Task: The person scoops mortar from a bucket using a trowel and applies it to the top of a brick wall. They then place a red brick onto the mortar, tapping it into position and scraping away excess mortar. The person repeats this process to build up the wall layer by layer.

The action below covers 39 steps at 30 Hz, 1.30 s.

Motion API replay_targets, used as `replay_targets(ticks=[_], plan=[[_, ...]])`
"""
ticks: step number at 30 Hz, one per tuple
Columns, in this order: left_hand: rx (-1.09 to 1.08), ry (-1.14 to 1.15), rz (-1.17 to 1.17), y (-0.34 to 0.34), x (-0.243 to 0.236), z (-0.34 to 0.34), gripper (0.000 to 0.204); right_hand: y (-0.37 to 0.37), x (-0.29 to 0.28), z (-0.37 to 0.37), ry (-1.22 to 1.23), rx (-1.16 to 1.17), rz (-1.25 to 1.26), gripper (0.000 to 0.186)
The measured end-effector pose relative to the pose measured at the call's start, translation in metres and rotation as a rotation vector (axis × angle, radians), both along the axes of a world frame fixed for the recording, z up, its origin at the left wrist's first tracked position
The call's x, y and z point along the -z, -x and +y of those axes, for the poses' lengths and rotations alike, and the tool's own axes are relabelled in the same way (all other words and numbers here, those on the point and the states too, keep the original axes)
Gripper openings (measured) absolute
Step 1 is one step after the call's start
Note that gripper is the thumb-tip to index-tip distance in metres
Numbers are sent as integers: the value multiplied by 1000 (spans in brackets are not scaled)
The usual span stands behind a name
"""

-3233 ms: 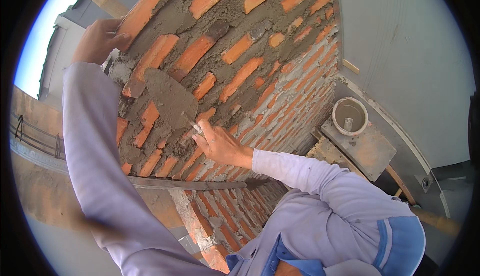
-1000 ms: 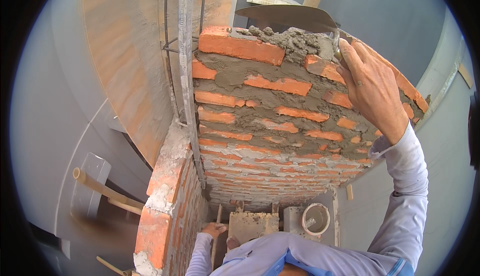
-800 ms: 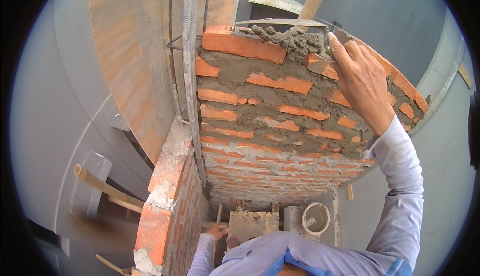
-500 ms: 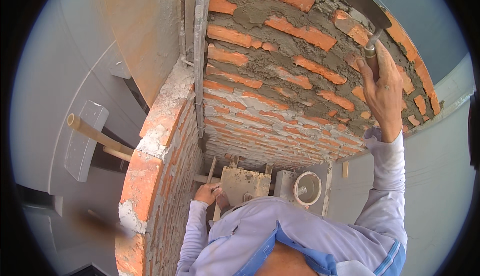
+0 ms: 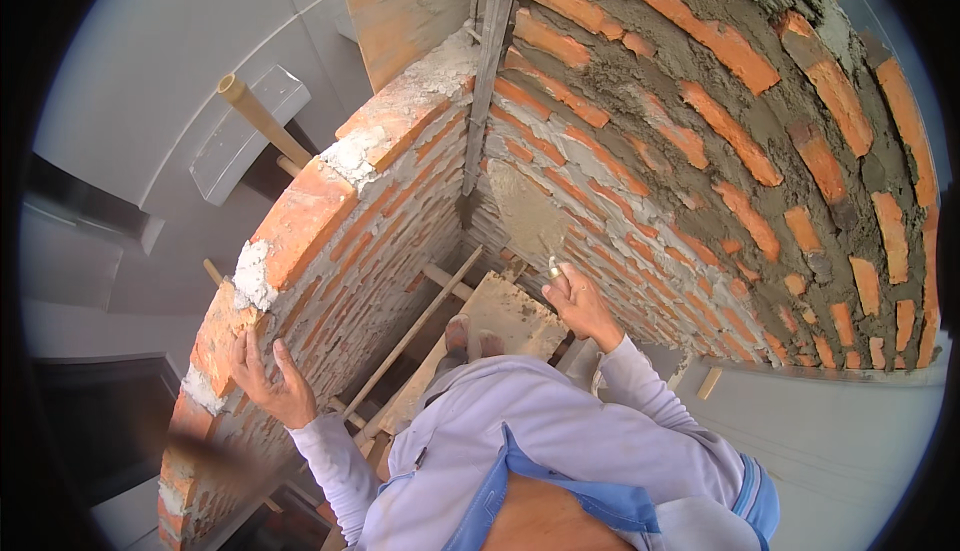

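My right hand (image 5: 582, 309) is closed round the handle of a trowel (image 5: 522, 209), low in front of my chest. Its broad grey blade points away from me, near the corner where two brick walls meet. At the left, my left hand (image 5: 274, 383) is open with its fingers apart. Those fingertips appear to rest against the upper edge of the left brick wall (image 5: 310, 213). Grey, wet-looking mortar fills the joints of the upper right brick wall (image 5: 735, 141), while its lower rows look paler and drier.
A metal upright (image 5: 492, 71) stands in the corner between the walls. Below me are a mortar-stained board (image 5: 515, 313) under my feet and a long pole (image 5: 425, 316). Beyond the left wall, a bamboo pole (image 5: 262, 119) sticks out beside a pale block (image 5: 240, 146).
My right hand has brought the trowel down from the top of the right wall to the corner. My left hand has risen to the left wall's edge. The view has turned rightward.
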<state>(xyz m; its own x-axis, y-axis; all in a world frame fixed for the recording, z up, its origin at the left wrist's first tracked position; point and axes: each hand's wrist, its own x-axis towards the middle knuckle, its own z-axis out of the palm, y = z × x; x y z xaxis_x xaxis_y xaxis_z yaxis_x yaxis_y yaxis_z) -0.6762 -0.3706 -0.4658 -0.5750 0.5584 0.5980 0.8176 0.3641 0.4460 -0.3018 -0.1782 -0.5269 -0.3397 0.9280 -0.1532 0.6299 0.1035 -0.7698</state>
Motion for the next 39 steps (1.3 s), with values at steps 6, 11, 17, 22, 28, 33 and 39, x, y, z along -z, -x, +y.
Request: replay_targets(ticks=[6,11,17,22,28,33,39], plan=[[-162,45,198,45,8,-26,45,-18,-67,99,-555,81,-140,27],[-110,11,106,34,27,-15,46,-57,-88,105,-345,253,-95,44],[-125,26,34,15,32,-40,45,-112,-92,67,-358,410,64,52],[-199,-55,-85,20,43,-73,47,-117,-64,44,-509,359,-13,54],[-285,141,-58,24,33,-85,58,-85,-26,9,-523,290,136,42],[-321,131,-44,40,49,-115,58,-21,26,39,-438,-91,-20,37],[-405,158,-9,72,26,-164,53,85,11,112,-904,-68,-24,37]])
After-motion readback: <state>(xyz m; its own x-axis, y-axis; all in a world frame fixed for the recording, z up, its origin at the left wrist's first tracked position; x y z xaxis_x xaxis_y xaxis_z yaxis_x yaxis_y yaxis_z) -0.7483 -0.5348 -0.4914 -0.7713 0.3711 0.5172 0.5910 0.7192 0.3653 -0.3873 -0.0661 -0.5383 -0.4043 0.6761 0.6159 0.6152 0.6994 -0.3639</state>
